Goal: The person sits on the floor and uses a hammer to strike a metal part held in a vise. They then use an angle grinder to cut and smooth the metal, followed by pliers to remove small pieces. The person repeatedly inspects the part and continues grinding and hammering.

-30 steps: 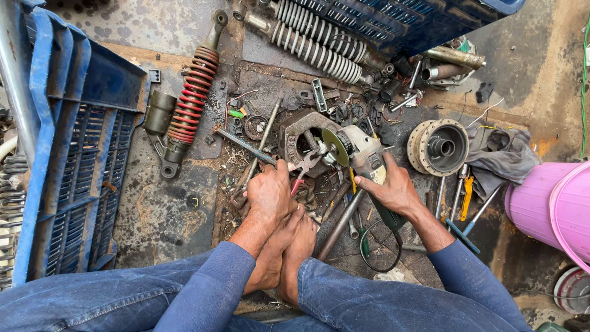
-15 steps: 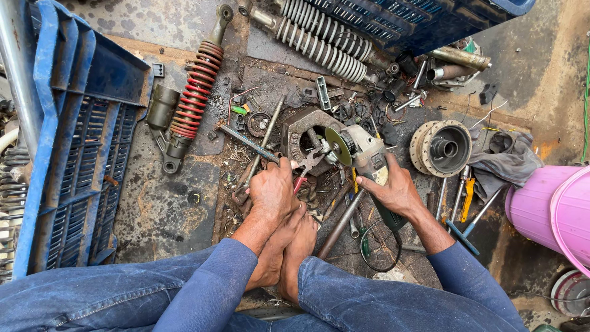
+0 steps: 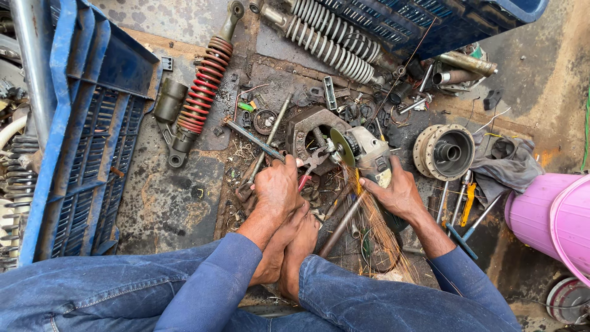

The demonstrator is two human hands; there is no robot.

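Head view | left hand [image 3: 278,187] fingers grip pliers [image 3: 312,165] | right hand [image 3: 398,193] fingers grip angle grinder [image 3: 367,155]

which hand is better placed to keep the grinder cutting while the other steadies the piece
The right hand: it grips the angle grinder, whose disc throws sparks. The left hand holds red-handled pliers pointing at the disc, so it suits steadying the piece.
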